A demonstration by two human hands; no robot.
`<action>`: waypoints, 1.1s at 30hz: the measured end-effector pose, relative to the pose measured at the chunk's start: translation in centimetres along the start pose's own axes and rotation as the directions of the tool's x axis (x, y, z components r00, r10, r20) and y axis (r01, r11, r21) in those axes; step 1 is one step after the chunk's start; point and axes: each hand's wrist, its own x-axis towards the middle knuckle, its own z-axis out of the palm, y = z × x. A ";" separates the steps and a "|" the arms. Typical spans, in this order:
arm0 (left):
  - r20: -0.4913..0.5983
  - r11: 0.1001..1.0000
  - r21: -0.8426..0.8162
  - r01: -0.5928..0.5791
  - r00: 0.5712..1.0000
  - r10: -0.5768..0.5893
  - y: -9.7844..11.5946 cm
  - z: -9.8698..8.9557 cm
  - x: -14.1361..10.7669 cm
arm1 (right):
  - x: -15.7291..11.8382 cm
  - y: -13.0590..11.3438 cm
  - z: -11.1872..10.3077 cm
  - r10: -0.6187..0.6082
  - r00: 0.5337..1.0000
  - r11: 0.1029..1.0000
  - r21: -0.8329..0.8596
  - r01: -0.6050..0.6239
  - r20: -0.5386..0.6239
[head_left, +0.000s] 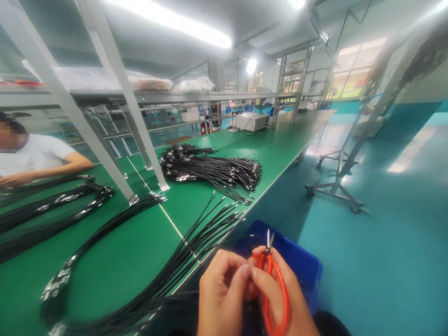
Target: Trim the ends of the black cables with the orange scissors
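my left hand [226, 289] pinches, can't tell what from here | my right hand [276, 284] grips orange-handled steel scissors [268, 252], blades toward 12 o'clock | long black cable bundle [164, 275] at 10 o'clock, axis 8-to-2, left hand nearer

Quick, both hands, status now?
Left hand: closed in a pinch at the right fingertips; what's in the grip can't be told.
Right hand: closed around orange-handled scissors, blades slightly apart.

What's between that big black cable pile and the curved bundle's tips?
In the head view, a pale post's foot stands between the cable pile and the bundle's tips.
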 end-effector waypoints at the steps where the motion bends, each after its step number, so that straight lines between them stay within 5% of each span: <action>1: 0.054 0.996 -0.079 0.035 0.998 -0.031 0.2 -0.1 0.1 | 0.0 0.1 -0.2 0.016 1.000 1.000 0.015 -0.016 0.025; 3: 0.092 0.976 -0.204 0.082 0.994 -0.064 0.4 -0.2 0.2 | 0.0 0.3 -0.7 0.045 0.997 0.997 0.058 -0.049 0.065; 7: 0.000 0.933 -0.347 0.096 0.995 -0.102 0.7 0.2 0.0 | -0.1 0.5 -1.1 0.065 0.996 0.991 0.112 -0.072 0.067; 14: 0.108 0.949 -0.304 0.082 0.993 -0.051 -0.3 -0.1 0.5 | 0.4 0.2 -0.7 0.148 0.988 0.982 0.114 -0.151 0.036; 17: 0.016 0.993 -0.118 -0.023 1.000 0.025 -0.5 -1.0 0.5 | 0.6 -0.3 -0.3 0.171 0.984 0.978 0.111 -0.174 0.042; 19: -0.084 0.973 0.142 -0.180 0.978 0.193 -0.4 -1.5 0.3 | 0.7 -0.5 0.0 0.172 0.985 0.976 0.135 -0.172 0.012; 22: -0.097 0.787 0.497 -0.365 0.878 0.468 -0.1 -1.9 -0.1 | 0.8 -0.5 0.3 0.179 0.984 0.965 0.192 -0.179 0.016; 24: -0.067 0.706 0.592 -0.390 0.849 0.525 0.1 -2.0 -0.2 | 0.9 -0.4 0.3 0.184 0.982 0.958 0.216 -0.190 0.045; 29: -0.007 0.713 0.579 -0.396 0.872 0.490 0.9 -2.2 0.2 | 0.9 0.1 0.1 0.160 0.983 0.964 0.200 -0.175 0.089; 33: 0.080 0.971 0.175 -0.162 0.985 0.151 1.7 -2.3 1.2 | 0.9 0.2 0.0 0.134 0.984 0.972 0.176 -0.154 0.120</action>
